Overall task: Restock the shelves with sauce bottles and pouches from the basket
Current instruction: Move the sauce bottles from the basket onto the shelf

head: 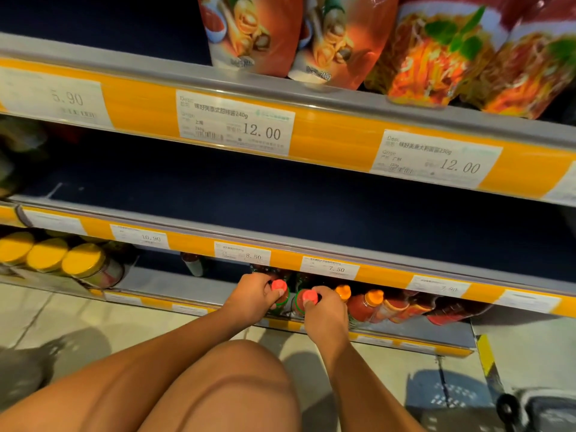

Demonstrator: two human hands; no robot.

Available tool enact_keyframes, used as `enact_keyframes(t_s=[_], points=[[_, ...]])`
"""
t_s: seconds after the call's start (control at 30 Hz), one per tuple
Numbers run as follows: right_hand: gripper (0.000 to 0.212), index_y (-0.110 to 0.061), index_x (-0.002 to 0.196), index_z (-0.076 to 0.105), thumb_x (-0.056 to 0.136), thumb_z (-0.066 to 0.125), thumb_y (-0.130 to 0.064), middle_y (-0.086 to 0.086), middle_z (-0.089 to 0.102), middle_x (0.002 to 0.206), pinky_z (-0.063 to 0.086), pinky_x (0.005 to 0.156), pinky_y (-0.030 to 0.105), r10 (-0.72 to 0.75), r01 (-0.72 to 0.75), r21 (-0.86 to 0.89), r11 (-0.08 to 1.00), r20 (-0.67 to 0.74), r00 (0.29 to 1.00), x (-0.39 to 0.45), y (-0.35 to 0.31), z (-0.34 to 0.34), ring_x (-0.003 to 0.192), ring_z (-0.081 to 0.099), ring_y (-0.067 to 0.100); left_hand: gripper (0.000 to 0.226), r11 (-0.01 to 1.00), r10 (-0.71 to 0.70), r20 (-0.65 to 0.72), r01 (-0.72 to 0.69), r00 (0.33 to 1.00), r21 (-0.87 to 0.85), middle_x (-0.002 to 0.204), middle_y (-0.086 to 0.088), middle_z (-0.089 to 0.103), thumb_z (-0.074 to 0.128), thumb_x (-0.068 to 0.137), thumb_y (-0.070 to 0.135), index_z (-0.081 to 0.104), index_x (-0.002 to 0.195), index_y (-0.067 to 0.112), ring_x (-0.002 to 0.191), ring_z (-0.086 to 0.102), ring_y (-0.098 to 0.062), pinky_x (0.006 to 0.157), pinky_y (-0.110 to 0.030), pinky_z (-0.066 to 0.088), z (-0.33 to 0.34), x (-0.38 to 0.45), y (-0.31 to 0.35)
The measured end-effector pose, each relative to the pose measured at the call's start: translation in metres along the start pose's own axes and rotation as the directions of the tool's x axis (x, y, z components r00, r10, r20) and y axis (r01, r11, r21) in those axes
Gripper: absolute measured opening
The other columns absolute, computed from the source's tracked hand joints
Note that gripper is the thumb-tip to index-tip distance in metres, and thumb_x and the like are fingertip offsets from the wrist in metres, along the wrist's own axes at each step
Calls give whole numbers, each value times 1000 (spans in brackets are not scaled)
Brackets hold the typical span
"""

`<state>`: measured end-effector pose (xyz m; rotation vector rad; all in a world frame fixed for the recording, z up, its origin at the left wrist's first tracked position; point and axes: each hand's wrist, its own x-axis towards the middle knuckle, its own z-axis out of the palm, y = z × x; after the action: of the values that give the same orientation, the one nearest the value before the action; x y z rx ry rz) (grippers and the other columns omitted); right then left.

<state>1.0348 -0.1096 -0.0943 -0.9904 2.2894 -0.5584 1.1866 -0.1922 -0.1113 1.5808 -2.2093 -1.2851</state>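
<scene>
Your hands (290, 299) close on smooth, glossy plastic caps (279, 285). Above you, the pouches (349, 39) look like shiny printed film. The shelf edge (187, 79) is dull grey metal, holding matt paper price tags (235, 124). The jar lids (82, 260) look satiny yellow.

Showing on the shelves: four standing pouches (386, 42) on the top tier, three yellow-lidded jars (84, 263) at lower left, two pink-capped bottles (307, 297), two orange-capped bottles (367, 302), seven legible or part-legible price tags (235, 123), and two hands (252, 296) reaching in.
</scene>
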Motion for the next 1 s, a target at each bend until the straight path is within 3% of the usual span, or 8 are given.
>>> enact_keyframes(t_s=[0.1,0.23,0.43,0.57,0.7,0.8,0.93,1.0], points=[[17,-18,108,70,100,56,-13,3,67,92,53,73,34,1,-1,6,1000,3,1000,3,1,2,85,63,25,21,1000,-6,2,6,1000,9,89,-7,74,65,101,32,69,96,12,85,71,-20,80,-41,58,0,-1,-1],[18,-19,106,63,97,53,-7,3,66,94,55,78,38,23,-25,57,998,34,999,2,-1,3,86,62,23,20,1000,21,-8,-21,1000,-7,76,5,66,64,101,28,62,84,18,69,60,-6,64,-25,46,2,-3,-8],[20,-23,107,57,92,56,-10,5,65,96,56,77,41,45,-49,55,997,73,996,-5,-2,-3,89,63,27,11,1000,4,-20,-4,1000,-5,94,1,71,61,101,20,66,110,16,85,66,-11,78,-31,55,-1,-11,-11],[25,-23,115,55,93,59,-13,7,69,103,54,83,42,-22,20,17,1000,125,992,-17,-5,-18,96,64,29,27,998,-30,-43,27,999,-56,96,5,71,61,100,14,61,126,23,84,68,-8,66,-17,52,-11,-25,-3],[28,-15,119,64,91,62,-10,4,65,92,47,77,32,-82,116,-110,987,279,957,-34,-5,-41,91,61,26,8,999,-35,94,36,995,-9,89,3,70,67,95,16,74,98,17,85,67,-14,82,-35,58,-29,-44,13],[24,-5,114,69,92,65,-14,9,68,93,43,72,31,-129,221,-198,955,395,910,-52,-13,-63,85,59,23,10,998,48,178,-54,983,28,84,11,68,66,95,19,75,89,20,80,63,-5,75,-28,52,-45,-69,27],[6,-32,95,68,91,71,-28,-6,60,90,41,76,27,-245,363,-194,911,455,856,-82,-33,-116,82,56,12,14,983,159,179,-172,971,63,94,-4,74,68,96,26,75,101,15,80,67,-11,82,-38,57,-77,-105,59],[14,-32,104,69,90,71,-29,-10,64,89,45,80,30,-303,391,-158,907,402,864,-101,-30,-151,80,59,10,14,972,228,146,-233,963,15,94,-2,76,69,98,27,73,105,16,81,71,-12,86,-40,59,-92,-123,80]])
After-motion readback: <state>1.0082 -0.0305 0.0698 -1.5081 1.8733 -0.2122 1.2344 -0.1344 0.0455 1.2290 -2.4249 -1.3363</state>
